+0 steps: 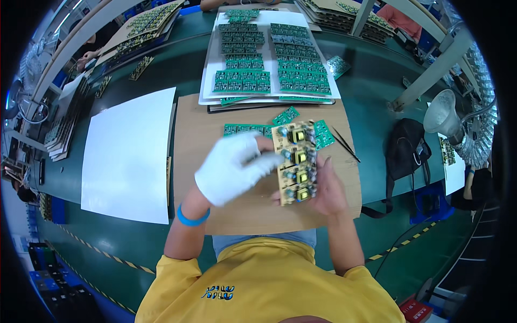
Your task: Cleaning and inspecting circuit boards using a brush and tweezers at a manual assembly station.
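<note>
A tan circuit board panel [296,164] is held upright above the brown cardboard, with a row of yellow-topped transformers and small parts facing up. My right hand [328,189], bare, grips it from behind and along its right edge; some fingers are hidden by the panel. At its left edge is my left hand [229,168] in a white glove, its thumb against the panel and a bare fingertip beside the upper corner. Small green circuit boards [325,134] lie just beyond, partly covered by the panel. Black tweezers [346,144] rest to the right.
Rows of green boards [242,81] cover a white sheet at the back. A white board [129,156] lies left on the green table [371,172]. A black bag [406,153] and a lamp [444,116] stand right. Stacked sheets with boards [142,27] rise far left.
</note>
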Tool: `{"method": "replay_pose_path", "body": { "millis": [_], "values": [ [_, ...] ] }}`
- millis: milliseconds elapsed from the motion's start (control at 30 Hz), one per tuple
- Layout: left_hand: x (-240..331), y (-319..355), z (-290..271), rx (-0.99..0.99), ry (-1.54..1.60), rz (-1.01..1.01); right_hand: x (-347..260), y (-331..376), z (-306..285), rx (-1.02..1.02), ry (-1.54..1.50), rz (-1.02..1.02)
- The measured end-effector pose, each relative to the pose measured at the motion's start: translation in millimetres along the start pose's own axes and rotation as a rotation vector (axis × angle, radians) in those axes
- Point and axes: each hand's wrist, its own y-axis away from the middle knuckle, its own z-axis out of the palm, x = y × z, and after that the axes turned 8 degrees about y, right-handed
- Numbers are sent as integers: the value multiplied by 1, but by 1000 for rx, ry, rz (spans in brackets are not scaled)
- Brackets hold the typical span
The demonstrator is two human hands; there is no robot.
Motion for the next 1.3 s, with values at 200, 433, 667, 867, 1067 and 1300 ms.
{"method": "replay_pose_path", "body": {
  "millis": [200,433,667,867,1067,1300],
  "values": [
    [-116,-72,-98,983,-41,-167,-33,5,-10,175,936,5],
    [-239,-78,-116,868,236,-238,82,-23,6,-89,2098,-314],
    [-233,-81,-114,781,328,-237,-17,-93,15,-32,2089,-272],
    [-229,-87,-110,717,370,-198,-139,-246,-107,432,2560,-275],
    [-233,-80,-112,592,337,-127,-149,-288,-130,310,2515,173],
    [-222,-78,-119,428,473,-275,-159,-313,-157,272,2569,185]
  ]
}}
